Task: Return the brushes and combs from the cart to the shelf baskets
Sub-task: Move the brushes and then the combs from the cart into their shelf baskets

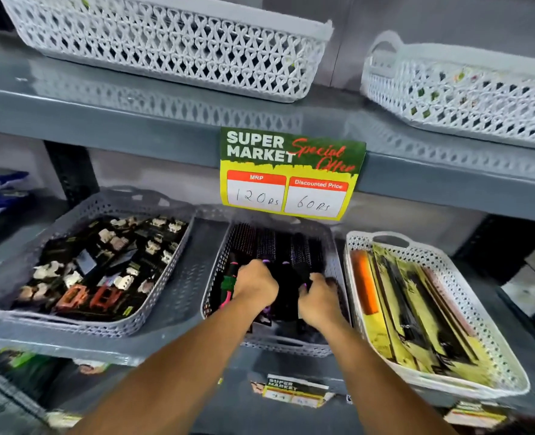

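The person's left hand (253,282) is curled around dark brush handles (228,277) inside the grey middle basket (332,262), and I think a pink-handled brush could slip over the low left wall if it is pushed sideways. The right hand (318,301) lies knuckles-up on the black brushes (275,246); whether it grasps one I cannot tell. Both forearms reach straight forward under the price sign (291,174).

Grey metal shelving (103,120) with a glossy, reflective upper board, dark uprights (68,174), possibly a grey back wall
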Demonstrator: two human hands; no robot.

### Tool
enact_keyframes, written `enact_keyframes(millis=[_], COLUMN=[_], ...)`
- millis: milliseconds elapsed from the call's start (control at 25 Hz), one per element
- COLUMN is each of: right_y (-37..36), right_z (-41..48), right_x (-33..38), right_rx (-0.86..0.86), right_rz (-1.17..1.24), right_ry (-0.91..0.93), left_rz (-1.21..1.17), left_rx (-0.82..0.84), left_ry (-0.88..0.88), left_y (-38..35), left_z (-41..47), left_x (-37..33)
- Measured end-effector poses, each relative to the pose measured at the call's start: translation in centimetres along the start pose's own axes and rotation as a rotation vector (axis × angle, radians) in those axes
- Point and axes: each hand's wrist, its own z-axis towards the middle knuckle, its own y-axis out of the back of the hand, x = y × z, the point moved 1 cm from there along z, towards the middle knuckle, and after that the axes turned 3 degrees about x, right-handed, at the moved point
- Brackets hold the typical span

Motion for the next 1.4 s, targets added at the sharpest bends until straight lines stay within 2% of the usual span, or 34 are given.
enact_keyframes(millis=[120, 360, 520, 760, 920, 1040, 1200, 1400], right_y=[-0.2, 0.0, 0.3, 1.6, 3.7, 4.4, 3.6, -0.3], right_z=[0.3, 0.2, 0.0, -2.2, -4.2, -6.1, -10.4, -16.7], right_x=[-0.1, -0.3, -0.3, 0.3, 1.3, 2.6, 4.3, 7.1], right_rx=[-0.004, 0.022, 0.054, -0.002, -0.110, -0.156, -0.160, -0.148], right_rz=[-0.122, -0.182, -0.196, -0.212, -0.283, -0.293, -0.298, -0.338], right_ry=[0.028, 0.025, 0.006, 0.104, 0.286, 0.425, 0.637, 0.914], left_rz=[0.140, 0.353, 0.421, 0.533, 0.581, 0.616, 0.570, 0.528], left_rx=[0.002, -0.058, -0.084, -0.156, -0.293, -0.388, -0.573, -0.745], left_ry=[0.027, -0.006, -0.116, -0.292, -0.375, -0.363, -0.230, -0.010], left_y=[0.0, -0.2, -0.7, 0.5, 3.0, 5.2, 9.0, 13.3], left_z=[0.3, 0.0, -0.3, -2.7, -5.4, -8.0, -14.3, -22.7], left_x=[-0.2, 0.4, 1.2, 2.3, 3.2, 5.0, 8.8, 17.1])
